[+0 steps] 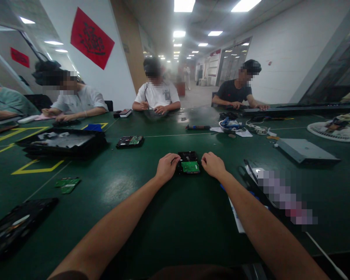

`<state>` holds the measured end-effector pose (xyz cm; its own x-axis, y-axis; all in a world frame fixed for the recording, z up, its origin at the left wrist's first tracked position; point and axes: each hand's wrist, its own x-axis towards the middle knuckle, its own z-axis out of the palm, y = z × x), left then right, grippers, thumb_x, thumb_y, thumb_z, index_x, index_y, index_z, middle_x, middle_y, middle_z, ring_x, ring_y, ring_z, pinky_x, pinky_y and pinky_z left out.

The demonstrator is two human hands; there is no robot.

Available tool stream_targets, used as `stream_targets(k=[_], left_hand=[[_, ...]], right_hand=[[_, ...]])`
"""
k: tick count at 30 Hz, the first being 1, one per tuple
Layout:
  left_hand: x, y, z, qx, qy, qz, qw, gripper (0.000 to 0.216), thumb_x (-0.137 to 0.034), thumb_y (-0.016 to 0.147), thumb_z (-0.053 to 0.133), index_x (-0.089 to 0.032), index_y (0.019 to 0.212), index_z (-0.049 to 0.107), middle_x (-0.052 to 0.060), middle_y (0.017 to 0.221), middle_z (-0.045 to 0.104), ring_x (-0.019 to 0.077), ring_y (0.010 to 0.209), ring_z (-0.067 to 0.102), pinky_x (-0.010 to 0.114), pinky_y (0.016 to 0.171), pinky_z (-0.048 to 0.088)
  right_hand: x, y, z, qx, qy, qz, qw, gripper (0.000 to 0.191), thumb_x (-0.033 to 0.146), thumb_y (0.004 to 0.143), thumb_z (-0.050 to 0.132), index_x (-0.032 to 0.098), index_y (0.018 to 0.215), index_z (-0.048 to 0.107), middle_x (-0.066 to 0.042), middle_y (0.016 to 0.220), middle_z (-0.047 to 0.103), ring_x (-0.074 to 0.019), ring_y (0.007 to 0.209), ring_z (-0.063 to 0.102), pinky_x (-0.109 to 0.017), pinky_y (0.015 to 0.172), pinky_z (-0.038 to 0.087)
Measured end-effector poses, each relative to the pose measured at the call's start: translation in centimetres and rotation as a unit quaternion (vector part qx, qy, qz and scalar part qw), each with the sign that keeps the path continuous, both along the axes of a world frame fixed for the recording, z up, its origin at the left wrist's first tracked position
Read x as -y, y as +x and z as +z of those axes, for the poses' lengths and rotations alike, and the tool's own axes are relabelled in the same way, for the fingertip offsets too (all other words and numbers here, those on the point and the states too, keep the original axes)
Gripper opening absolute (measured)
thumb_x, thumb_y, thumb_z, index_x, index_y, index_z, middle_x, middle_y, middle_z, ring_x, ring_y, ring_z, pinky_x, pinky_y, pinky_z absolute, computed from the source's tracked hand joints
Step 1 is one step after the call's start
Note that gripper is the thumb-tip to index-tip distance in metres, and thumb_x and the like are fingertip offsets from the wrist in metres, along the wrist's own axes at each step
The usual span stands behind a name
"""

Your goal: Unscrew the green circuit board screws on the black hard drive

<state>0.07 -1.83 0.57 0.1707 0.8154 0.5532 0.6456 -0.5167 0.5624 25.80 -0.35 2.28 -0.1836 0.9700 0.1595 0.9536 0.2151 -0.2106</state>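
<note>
A black hard drive (pixel 188 156) lies flat on the green table in front of me, its green circuit board (pixel 190 167) facing up at the near end. At its left edge is my left hand (pixel 167 166), closed, with thumb and fingertips pinched together against or just beside the casing. My right hand (pixel 213 165) is curled closed on the other side, a small gap away from the drive's right edge. Whatever either hand may hold between its fingertips is too small or hidden to make out.
Another drive (pixel 130 141) lies farther left, with loose green circuit boards (pixel 67 184) and a black device (pixel 20 225) nearer. A black tray (pixel 64 142) stands left. Right are a grey metal box (pixel 306 150), a screwdriver-like tool (pixel 197 127) and cables (pixel 258 127). Several people sit opposite.
</note>
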Motion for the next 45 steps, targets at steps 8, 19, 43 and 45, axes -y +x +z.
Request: stream_targets(k=[8, 19, 43, 45], left_hand=[[0.3, -0.2, 0.3, 0.051, -0.092, 0.016, 0.994, 0.04, -0.048, 0.105, 0.046, -0.021, 0.085, 0.066, -0.002, 0.068, 0.065, 0.0155, 0.06, 0.059, 0.027, 0.06, 0.043], [-0.7, -0.4, -0.9, 0.027, -0.066, 0.003, 0.997, 0.017, -0.033, 0.099, 0.06, -0.021, 0.108, 0.067, 0.004, 0.103, 0.072, 0.0194, 0.093, 0.067, 0.031, 0.085, 0.052], [-1.6, -0.8, -1.7, -0.093, -0.095, -0.01, 0.991, 0.039, -0.008, 0.097, 0.05, -0.022, 0.129, 0.066, 0.01, 0.136, 0.062, 0.0264, 0.132, 0.053, 0.045, 0.115, 0.045], [-1.6, -0.7, -1.6, -0.114, -0.104, -0.01, 0.988, 0.042, -0.008, 0.096, 0.05, -0.021, 0.134, 0.063, 0.011, 0.138, 0.061, 0.028, 0.135, 0.05, 0.046, 0.117, 0.044]], right_hand=[[-0.1, 0.1, -0.1, -0.008, -0.013, -0.002, 1.0, 0.02, 0.031, 0.103, 0.05, 0.021, 0.105, 0.067, -0.009, 0.11, 0.064, -0.0194, 0.088, 0.065, -0.03, 0.072, 0.046], [-0.4, 0.3, -0.2, -0.004, -0.025, -0.001, 1.0, 0.021, 0.032, 0.103, 0.049, 0.02, 0.105, 0.066, -0.01, 0.11, 0.064, -0.0221, 0.092, 0.065, -0.032, 0.076, 0.045], [-0.2, 0.2, -0.3, 0.006, -0.015, 0.014, 1.0, 0.021, 0.03, 0.103, 0.049, 0.019, 0.106, 0.066, -0.012, 0.114, 0.064, -0.0239, 0.096, 0.065, -0.033, 0.077, 0.046], [-0.2, 0.2, -0.3, 0.008, -0.014, 0.013, 1.0, 0.022, 0.031, 0.104, 0.048, 0.019, 0.107, 0.066, -0.013, 0.114, 0.064, -0.0236, 0.095, 0.065, -0.033, 0.077, 0.046]])
